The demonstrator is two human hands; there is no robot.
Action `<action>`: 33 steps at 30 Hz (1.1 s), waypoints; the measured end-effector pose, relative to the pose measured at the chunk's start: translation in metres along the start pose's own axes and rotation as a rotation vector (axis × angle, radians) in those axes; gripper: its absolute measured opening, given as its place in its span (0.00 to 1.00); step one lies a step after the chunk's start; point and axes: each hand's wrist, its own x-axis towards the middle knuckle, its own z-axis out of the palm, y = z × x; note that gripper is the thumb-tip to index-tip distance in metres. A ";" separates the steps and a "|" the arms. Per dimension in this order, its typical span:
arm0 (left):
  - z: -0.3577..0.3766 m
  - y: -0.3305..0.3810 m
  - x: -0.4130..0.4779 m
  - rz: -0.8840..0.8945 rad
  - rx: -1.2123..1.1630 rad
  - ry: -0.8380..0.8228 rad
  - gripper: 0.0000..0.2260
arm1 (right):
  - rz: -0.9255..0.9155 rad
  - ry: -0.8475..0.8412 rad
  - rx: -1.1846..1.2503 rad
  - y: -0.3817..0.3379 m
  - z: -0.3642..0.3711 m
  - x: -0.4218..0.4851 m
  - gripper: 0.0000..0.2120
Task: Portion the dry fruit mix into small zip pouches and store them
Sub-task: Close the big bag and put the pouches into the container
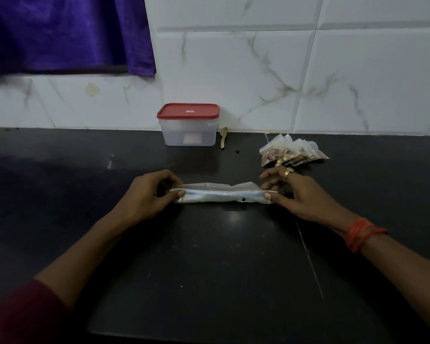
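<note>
A long, nearly empty clear plastic bag, folded or rolled flat, lies on the black counter in the middle of the view. My left hand pinches its left end between thumb and fingers. My right hand, wearing a gold ring, pinches its right end. One dark bit of fruit shows inside the bag near the right end. Several small filled zip pouches lie fanned in a pile just behind my right hand. A clear plastic box with a red lid stands shut against the wall.
A small wooden spoon leans at the wall beside the box. A couple of dark crumbs lie on the counter near it. White marble tiles back the counter, and a purple curtain hangs at the upper left.
</note>
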 end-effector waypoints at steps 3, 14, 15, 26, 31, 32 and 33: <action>0.000 0.001 -0.001 -0.019 -0.048 0.088 0.11 | 0.016 -0.026 -0.027 -0.003 -0.001 0.000 0.16; 0.006 0.002 0.010 -0.078 -0.251 0.056 0.06 | 0.169 0.032 0.062 -0.007 -0.007 -0.001 0.07; 0.005 0.002 0.013 -0.097 -0.296 0.070 0.06 | 0.206 0.055 0.178 -0.008 -0.009 0.000 0.07; 0.012 0.035 0.101 -0.099 -0.246 0.087 0.06 | 0.285 0.314 0.399 0.012 -0.067 0.050 0.07; 0.027 0.047 0.183 -0.079 -0.137 0.084 0.08 | 0.342 0.320 0.279 0.050 -0.096 0.096 0.11; 0.033 0.049 0.194 -0.075 -0.137 0.066 0.08 | 0.351 0.314 0.256 0.059 -0.100 0.102 0.11; 0.038 0.050 0.206 -0.062 -0.117 0.052 0.10 | 0.358 0.307 0.219 0.068 -0.105 0.110 0.10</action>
